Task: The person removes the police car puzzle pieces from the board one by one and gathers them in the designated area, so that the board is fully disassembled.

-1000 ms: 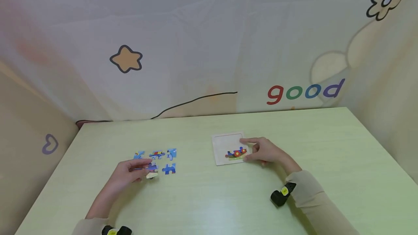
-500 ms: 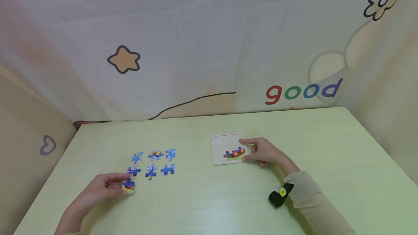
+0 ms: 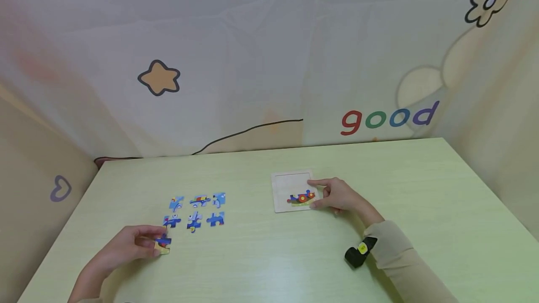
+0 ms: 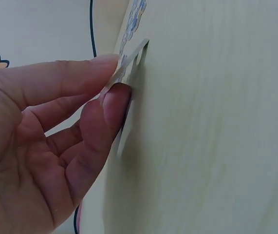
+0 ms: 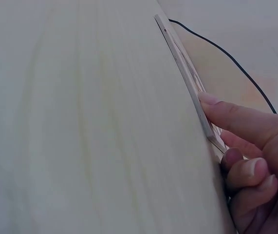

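Observation:
My left hand [image 3: 126, 245] pinches a jigsaw piece [image 3: 163, 247] printed in yellow, blue and red. The left wrist view shows that jigsaw piece [image 4: 136, 51] nearly edge-on, tilted at the tabletop, between thumb and fingers. My right hand [image 3: 342, 195] holds the right side of a square white puzzle tray [image 3: 274, 195], index finger by the far corner and thumb at the near one. Joined pieces [image 3: 302, 198] with a red and blue picture lie along the tray's near edge. In the right wrist view, the thumb [image 5: 209, 99] presses on the tray's rim [image 5: 177, 58].
Several loose blue jigsaw pieces [image 3: 194, 221] lie in two rows just beyond my left hand. The pale wooden table [image 3: 252, 256] ends at a printed cloth backdrop [image 3: 236, 83]. A black wrist camera [image 3: 357, 256] sits at my right sleeve.
My left hand has moved left and nearer from over the loose pieces, uncovering them, with the yellow-and-blue piece in its fingers. My right hand keeps its hold on the tray.

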`<act>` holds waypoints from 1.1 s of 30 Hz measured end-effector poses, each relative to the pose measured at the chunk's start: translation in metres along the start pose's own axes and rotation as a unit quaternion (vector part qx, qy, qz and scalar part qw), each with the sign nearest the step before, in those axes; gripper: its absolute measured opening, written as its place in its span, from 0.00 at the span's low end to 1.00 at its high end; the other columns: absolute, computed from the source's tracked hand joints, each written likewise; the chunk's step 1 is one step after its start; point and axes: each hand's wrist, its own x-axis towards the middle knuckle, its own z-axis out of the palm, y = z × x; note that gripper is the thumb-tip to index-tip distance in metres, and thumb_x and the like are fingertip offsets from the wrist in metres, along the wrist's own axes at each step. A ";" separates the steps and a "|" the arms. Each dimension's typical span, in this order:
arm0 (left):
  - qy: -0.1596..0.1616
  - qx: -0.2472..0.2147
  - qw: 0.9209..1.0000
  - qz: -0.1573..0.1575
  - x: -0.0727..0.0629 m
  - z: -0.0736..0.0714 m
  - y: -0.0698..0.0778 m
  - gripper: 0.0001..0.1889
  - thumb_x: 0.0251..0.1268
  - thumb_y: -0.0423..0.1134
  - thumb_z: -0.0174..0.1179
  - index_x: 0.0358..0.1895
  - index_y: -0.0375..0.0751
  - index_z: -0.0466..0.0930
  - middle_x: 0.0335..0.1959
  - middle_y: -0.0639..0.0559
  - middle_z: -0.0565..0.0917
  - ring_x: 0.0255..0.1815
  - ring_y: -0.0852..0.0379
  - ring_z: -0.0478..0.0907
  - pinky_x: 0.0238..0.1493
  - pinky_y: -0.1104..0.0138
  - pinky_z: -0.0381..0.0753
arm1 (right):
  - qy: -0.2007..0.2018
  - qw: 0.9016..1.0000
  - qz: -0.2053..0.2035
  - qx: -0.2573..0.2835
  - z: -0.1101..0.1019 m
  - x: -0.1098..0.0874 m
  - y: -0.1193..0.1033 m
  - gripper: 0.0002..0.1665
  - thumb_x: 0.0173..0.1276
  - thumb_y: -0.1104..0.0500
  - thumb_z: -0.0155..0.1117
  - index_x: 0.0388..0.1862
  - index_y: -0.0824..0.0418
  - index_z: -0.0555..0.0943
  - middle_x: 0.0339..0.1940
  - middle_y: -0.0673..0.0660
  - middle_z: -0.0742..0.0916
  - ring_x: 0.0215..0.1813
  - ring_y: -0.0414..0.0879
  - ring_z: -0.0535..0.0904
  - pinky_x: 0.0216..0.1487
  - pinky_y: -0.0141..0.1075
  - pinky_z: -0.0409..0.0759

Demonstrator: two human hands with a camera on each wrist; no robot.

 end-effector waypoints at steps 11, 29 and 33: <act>0.039 0.054 0.998 -0.021 0.003 0.004 0.010 0.25 0.43 0.29 0.68 0.50 0.29 0.76 0.45 0.40 0.80 0.37 0.54 0.75 0.33 0.70 0.76 | -0.001 1.000 0.003 -0.008 0.000 0.001 0.002 0.40 0.48 0.53 0.73 0.62 0.55 0.71 0.15 0.51 0.70 0.09 0.41 0.61 0.14 0.29 0.61; 0.077 0.007 0.996 0.037 0.041 0.044 0.051 0.22 0.50 0.36 0.67 0.50 0.36 0.77 0.43 0.44 0.80 0.36 0.55 0.75 0.26 0.66 0.77 | 0.009 1.000 0.001 -0.005 0.000 -0.001 0.000 0.39 0.48 0.53 0.73 0.62 0.56 0.72 0.17 0.52 0.70 0.10 0.41 0.60 0.14 0.29 0.61; 0.049 -0.020 0.996 0.073 0.061 0.066 0.068 0.22 0.50 0.36 0.66 0.51 0.35 0.77 0.44 0.42 0.79 0.37 0.54 0.76 0.28 0.65 0.77 | 0.009 1.000 0.007 0.003 0.001 0.000 0.001 0.39 0.48 0.53 0.73 0.62 0.55 0.72 0.17 0.52 0.70 0.11 0.41 0.60 0.15 0.29 0.60</act>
